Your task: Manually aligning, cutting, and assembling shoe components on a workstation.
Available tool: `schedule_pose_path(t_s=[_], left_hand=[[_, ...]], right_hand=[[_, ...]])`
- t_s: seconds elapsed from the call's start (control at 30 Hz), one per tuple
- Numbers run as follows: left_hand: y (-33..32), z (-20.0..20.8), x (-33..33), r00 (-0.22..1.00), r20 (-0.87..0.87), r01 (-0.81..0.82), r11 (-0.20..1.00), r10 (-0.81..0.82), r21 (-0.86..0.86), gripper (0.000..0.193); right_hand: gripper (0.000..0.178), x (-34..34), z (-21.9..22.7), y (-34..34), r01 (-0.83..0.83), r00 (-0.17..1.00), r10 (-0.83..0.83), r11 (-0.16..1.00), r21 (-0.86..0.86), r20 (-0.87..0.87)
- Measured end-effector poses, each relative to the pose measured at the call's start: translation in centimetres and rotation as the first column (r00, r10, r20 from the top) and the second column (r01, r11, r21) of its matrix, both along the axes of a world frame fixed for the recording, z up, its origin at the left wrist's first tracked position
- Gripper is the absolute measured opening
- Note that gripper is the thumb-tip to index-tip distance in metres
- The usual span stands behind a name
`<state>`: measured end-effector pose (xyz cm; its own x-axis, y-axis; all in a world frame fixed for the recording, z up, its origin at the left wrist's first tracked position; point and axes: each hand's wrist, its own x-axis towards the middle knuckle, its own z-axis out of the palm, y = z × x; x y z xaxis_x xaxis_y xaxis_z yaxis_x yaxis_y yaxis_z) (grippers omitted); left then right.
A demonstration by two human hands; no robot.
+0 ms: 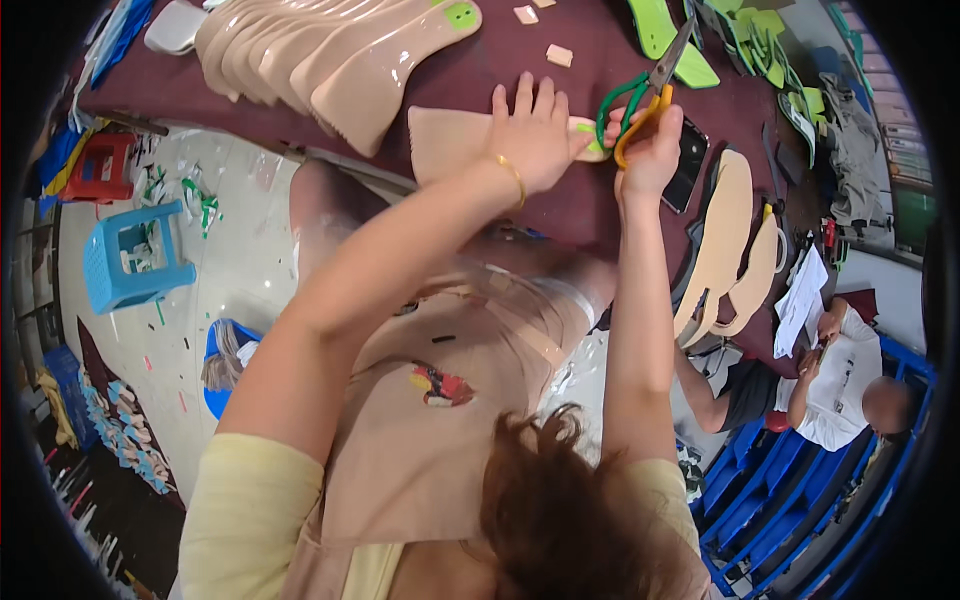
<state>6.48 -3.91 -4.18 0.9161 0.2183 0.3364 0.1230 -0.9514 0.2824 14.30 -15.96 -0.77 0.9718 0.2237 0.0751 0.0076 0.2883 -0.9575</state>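
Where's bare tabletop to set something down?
Maroon table shows between the beige pile and small beige scraps, beyond the left hand. A second patch lies nearer the person, between the left hand and right wrist. Crowded: right of that wrist, with phone and beige soles; upper right, with green pieces.
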Motion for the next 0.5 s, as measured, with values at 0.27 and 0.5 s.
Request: schedule_pose_path(t_s=[0.27, 0.5], left_hand=[[9.8, 9.3, -10.5, 0.988, -0.139, -0.100, 0.954, 0.062, -0.284, 0.059], [9.6, 6.3, -9.6, 0.966, -0.259, -0.162, 0.785, 0.003, -0.598, 0.065]], right_hand=[[0.047, -1.9, 1.0, 2.3, 0.123, 0.984, -0.076, 0.940, -0.318, 0.158], [0.041, -8.2, 0.1, 7.8, -0.144, 0.990, 0.144, 0.988, -0.052, -0.007]])
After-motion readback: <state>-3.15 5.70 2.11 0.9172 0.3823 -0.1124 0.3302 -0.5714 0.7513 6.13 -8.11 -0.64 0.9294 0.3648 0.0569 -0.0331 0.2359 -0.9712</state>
